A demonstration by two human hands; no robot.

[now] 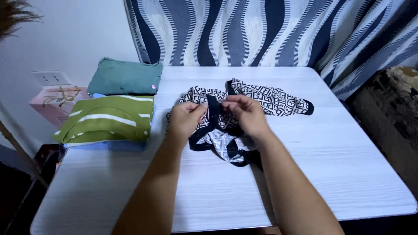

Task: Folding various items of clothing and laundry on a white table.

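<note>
A crumpled black-and-white patterned garment [270, 99] with dark trim lies in the middle of the white table [339, 148]. My left hand [185, 118] pinches its dark edge from the left. My right hand [247, 114] grips the same dark edge from the right, fingers curled over the fabric. Both hands meet above the garment's centre, and part of the cloth is bunched under my wrists.
At the table's left sit two stacks of folded clothes: a green striped shirt [109, 119] on a blue piece, and a teal garment [124, 76] behind it. A blue-and-white wavy curtain [261, 30] hangs at the back. A dark object [392, 104] stands right of the table.
</note>
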